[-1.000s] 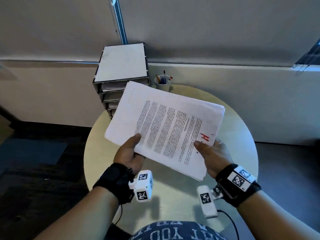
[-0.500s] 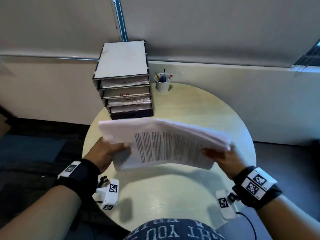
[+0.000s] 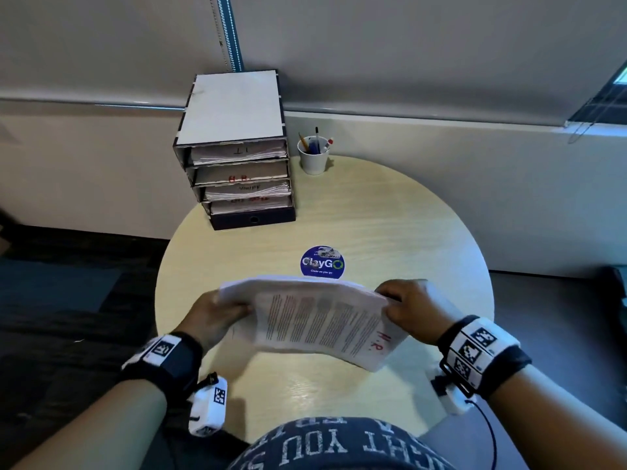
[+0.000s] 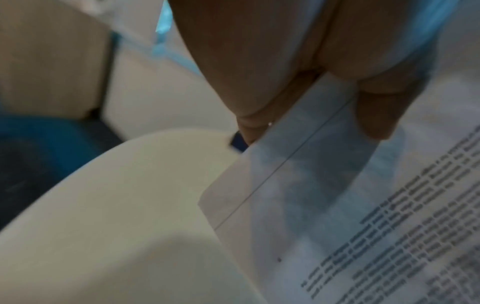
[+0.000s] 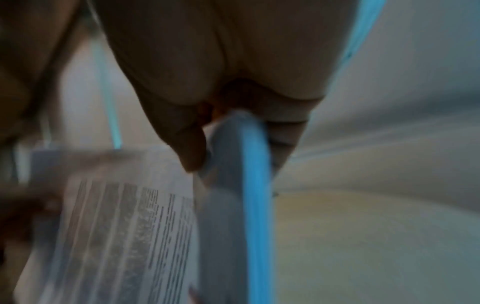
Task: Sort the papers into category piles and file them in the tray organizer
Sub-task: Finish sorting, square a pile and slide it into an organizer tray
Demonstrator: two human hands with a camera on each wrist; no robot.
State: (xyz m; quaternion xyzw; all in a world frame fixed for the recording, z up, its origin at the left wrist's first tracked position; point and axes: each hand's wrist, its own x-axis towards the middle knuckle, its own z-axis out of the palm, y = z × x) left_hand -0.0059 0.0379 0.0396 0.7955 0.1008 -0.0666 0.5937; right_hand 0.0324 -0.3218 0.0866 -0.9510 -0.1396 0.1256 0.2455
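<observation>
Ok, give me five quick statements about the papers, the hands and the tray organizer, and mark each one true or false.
1. Both hands hold the paper stack: the left hand at one end, the right hand at the other. True.
2. The top sheet carries a red "H.R." mark. True.
3. The tray organizer stands at the near edge of the table. False: it stands at the far edge, by the wall.
4. The pen cup lies tipped over. False: it stands upright beside the organizer.
5. The organizer's trays are empty. False: papers show in them.
</observation>
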